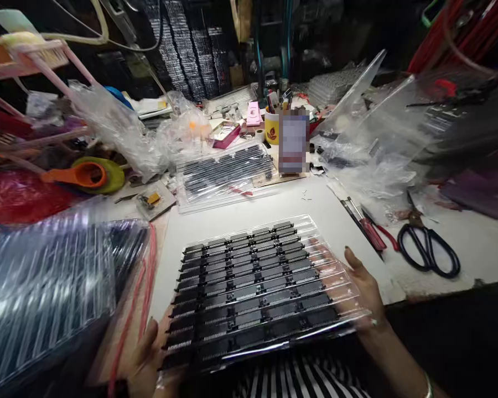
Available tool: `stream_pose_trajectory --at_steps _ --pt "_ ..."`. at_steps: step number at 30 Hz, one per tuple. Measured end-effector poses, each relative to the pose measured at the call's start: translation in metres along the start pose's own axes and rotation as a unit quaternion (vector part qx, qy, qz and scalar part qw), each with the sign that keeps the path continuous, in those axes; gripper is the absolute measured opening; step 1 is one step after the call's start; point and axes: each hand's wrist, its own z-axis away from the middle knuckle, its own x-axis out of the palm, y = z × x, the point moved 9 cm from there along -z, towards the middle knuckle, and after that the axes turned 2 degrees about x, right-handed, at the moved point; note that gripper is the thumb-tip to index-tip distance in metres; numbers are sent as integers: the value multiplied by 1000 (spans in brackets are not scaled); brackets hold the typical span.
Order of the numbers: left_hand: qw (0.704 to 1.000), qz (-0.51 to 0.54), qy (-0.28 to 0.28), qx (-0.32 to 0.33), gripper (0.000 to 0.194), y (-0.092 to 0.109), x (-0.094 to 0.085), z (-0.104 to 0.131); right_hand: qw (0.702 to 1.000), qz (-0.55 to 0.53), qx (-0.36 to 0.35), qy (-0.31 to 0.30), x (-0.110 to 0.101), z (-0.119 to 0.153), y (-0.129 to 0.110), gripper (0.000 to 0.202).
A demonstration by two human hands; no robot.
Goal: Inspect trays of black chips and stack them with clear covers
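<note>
Between my two hands is a clear plastic tray point(340, 276) holding rows of small black parts with fine metal pins, like connectors. My left hand point(147, 354) grips its near left corner, with the thumb up along the side. On the right edge, my right hand point(363, 293) holds the tray, its fingers showing through the clear plastic beneath. The tray is tilted a little above the front of a white work surface point(319, 204). The last columns at its right side show no black parts.
Another clear tray point(228, 171) of dark parts lies behind. Stacked trays point(50, 293) stand at the left beside red cords point(147, 282). To the right are scissors point(429, 249) and a red-handled screwdriver point(371, 232). A yellow mug point(271, 128) and plastic bags point(373, 160) sit at the back.
</note>
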Motion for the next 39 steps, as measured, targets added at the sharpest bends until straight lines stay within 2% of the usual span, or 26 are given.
stream_pose_trajectory --at_steps 4,9,16,22,31,34,39 --pt "999 -8 30 -32 48 -9 -8 4 999 49 2 -18 4 -3 2 43" --pt "998 -4 33 -51 54 -15 4 4 996 75 -12 -44 8 -5 2 41" --pt "1000 5 2 -25 61 -13 11 4 995 96 -38 5 -4 -5 -2 44" --pt "1000 -7 -17 -10 69 -10 29 4 990 115 -71 39 -15 -1 -8 49" --pt "998 28 -60 -2 62 -9 37 5 993 97 -66 19 -20 2 -6 63" --pt "998 21 -59 -5 59 -9 42 5 994 87 -66 31 -21 2 -3 70" --pt "1000 6 -25 4 58 -6 45 6 990 105 -81 39 -23 3 -2 66"
